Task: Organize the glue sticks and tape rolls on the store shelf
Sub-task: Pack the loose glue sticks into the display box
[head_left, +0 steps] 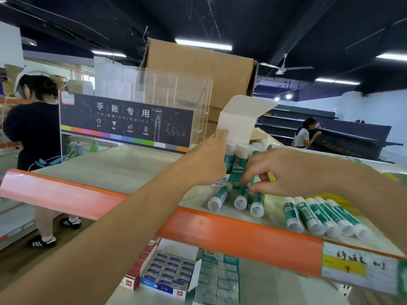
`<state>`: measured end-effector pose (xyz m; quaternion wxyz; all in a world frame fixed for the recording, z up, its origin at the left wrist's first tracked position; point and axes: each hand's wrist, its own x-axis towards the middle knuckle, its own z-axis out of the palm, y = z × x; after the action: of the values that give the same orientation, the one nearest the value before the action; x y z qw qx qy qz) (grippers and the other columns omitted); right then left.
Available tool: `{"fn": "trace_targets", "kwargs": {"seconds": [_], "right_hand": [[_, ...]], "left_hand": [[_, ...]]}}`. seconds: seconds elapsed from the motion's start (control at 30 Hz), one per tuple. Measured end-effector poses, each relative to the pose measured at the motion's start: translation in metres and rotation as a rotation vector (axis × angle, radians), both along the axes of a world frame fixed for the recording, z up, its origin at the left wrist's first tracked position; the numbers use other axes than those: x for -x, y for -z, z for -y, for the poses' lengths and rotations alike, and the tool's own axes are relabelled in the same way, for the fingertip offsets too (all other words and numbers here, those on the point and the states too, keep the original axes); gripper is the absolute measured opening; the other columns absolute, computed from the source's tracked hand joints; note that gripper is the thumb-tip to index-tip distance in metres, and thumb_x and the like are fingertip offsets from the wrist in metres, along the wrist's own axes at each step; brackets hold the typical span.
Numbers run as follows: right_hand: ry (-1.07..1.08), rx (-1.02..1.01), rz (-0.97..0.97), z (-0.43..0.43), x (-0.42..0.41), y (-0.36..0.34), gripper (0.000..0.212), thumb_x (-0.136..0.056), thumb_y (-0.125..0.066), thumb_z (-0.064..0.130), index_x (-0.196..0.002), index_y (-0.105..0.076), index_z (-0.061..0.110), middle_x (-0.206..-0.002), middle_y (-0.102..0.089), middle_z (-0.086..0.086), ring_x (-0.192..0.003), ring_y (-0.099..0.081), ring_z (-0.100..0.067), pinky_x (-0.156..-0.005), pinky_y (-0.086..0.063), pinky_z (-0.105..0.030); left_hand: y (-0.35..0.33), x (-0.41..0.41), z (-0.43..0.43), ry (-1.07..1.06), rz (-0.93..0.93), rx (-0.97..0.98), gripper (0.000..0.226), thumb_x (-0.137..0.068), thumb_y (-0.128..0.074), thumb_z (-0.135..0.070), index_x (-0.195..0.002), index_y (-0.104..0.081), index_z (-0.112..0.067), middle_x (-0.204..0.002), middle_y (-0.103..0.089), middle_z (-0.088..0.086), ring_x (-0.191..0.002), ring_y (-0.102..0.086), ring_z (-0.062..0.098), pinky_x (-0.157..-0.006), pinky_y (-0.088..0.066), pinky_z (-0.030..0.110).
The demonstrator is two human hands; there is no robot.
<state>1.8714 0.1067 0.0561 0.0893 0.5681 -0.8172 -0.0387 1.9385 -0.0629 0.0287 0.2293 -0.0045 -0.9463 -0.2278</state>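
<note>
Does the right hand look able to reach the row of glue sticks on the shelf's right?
Probably yes: the row lies uncovered near the right hand, though its fingers pinch another stick.

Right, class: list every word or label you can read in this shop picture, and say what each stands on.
"手账专用": big white characters on the dark banner.
Too blurred or small to read: the banner's smaller print, the handwritten shelf tag, the glue sticks, the glue box, the blue-and-white packs on the lower shelf, the cardboard carton.
</note>
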Motion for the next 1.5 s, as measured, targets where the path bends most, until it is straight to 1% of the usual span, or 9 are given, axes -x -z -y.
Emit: {"fn": "trace_targets", "kwargs": {"seconds": [0.17, 0.3, 0.53, 0.73, 0.93, 1.13, 1.27, 1.4, 1.5], "right_hand": [[-0.007, -0.063, -0.015, 0.006, 0.003, 0.005, 0.027, -0.090, -0.061, 0.032, -0.117, -0.066, 0.034, -0.104, -0.056, 0.020, -0.073, -0.044, 0.019, -0.074, -0.035, -0.003], [0.019, -0.107, 0.034, 0.015, 0.004, 0.004, 0.029, -0.087, -0.064, 0.033, -0.116, -0.066, 0.036, -0.114, -0.065, 0.015, -0.078, -0.051, 0.004, -0.077, -0.041, -0.015], [0.066, -0.108, 0.079, 0.019, 0.003, 0.002, 0.023, -0.087, -0.065, 0.028, -0.110, -0.067, 0.028, -0.108, -0.068, 0.010, -0.095, -0.059, -0.007, -0.087, -0.047, -0.025], [0.041, 0.044, 0.019, 0.005, 0.001, -0.016, 0.015, -0.091, -0.058, 0.034, -0.105, -0.062, 0.030, -0.091, -0.052, 0.014, -0.089, -0.049, -0.003, -0.082, -0.040, -0.025], [0.029, 0.194, -0.113, 0.007, 0.002, -0.035, 0.023, -0.095, -0.047, 0.035, -0.115, -0.058, 0.032, -0.106, -0.055, 0.005, -0.095, -0.051, -0.011, -0.081, -0.038, -0.025], [0.068, 0.364, -0.032, 0.017, 0.009, -0.033, 0.023, -0.083, -0.066, 0.020, -0.097, -0.052, 0.030, -0.090, -0.058, 0.013, -0.077, -0.056, -0.008, -0.062, -0.042, -0.016], [0.113, 0.379, -0.015, 0.024, 0.015, -0.026, 0.021, -0.085, -0.057, 0.015, -0.099, -0.060, 0.030, -0.098, -0.056, 0.009, -0.084, -0.054, -0.007, -0.074, -0.044, -0.023], [0.131, 0.339, -0.003, 0.027, 0.015, -0.022, 0.034, -0.084, -0.057, 0.017, -0.111, -0.052, 0.038, -0.103, -0.061, 0.008, -0.087, -0.058, -0.012, -0.080, -0.051, -0.040], [0.153, 0.324, -0.023, 0.027, 0.014, -0.023, 0.031, -0.081, -0.060, 0.016, -0.098, -0.045, 0.037, -0.081, -0.058, 0.013, -0.076, -0.058, -0.013, -0.071, -0.052, -0.044]], "left_hand": [[0.000, -0.002, -0.002, -0.010, 0.004, -0.021, 0.064, -0.085, -0.042, 0.011, -0.141, -0.025, -0.014, -0.134, -0.044, 0.009, -0.075, -0.049, 0.010, -0.058, -0.046, 0.029], [0.000, -0.003, -0.003, -0.017, 0.011, -0.016, 0.063, -0.084, -0.041, 0.011, -0.140, -0.026, -0.013, -0.135, -0.044, 0.013, -0.093, -0.047, 0.018, -0.082, -0.050, 0.042], [0.001, -0.004, -0.003, -0.006, 0.016, -0.014, 0.067, -0.084, -0.042, 0.011, -0.143, -0.023, -0.015, -0.137, -0.042, 0.009, -0.097, -0.046, 0.018, -0.083, -0.049, 0.040], [0.003, 0.000, -0.001, -0.007, 0.015, -0.005, 0.059, -0.083, -0.048, 0.007, -0.135, -0.030, -0.014, -0.131, -0.046, 0.009, -0.104, -0.052, 0.022, -0.088, -0.050, 0.045], [0.003, 0.005, 0.001, 0.018, -0.018, -0.059, 0.053, -0.082, -0.046, 0.010, -0.128, -0.037, -0.016, -0.093, -0.050, -0.003, -0.072, -0.052, 0.016, -0.053, -0.043, 0.035], [0.000, 0.001, 0.000, 0.043, 0.005, -0.081, 0.070, -0.084, -0.046, 0.011, -0.144, -0.024, -0.015, -0.141, -0.041, 0.006, -0.100, -0.045, 0.012, -0.077, -0.047, 0.028], [0.001, 0.003, 0.000, 0.054, 0.010, -0.119, 0.072, -0.085, -0.043, 0.010, -0.148, -0.019, -0.018, -0.149, -0.036, 0.006, -0.131, -0.040, 0.021, -0.095, -0.039, 0.028], [0.002, 0.004, -0.001, 0.069, 0.004, -0.123, 0.070, -0.083, -0.042, 0.010, -0.144, -0.025, -0.020, -0.126, -0.052, 0.005, -0.103, -0.054, 0.018, -0.081, -0.047, 0.027], [0.002, 0.005, 0.000, 0.059, 0.009, -0.095, 0.072, -0.083, -0.041, 0.011, -0.147, -0.021, -0.018, -0.143, -0.043, 0.007, -0.124, -0.046, 0.022, -0.095, -0.043, 0.031]]}}
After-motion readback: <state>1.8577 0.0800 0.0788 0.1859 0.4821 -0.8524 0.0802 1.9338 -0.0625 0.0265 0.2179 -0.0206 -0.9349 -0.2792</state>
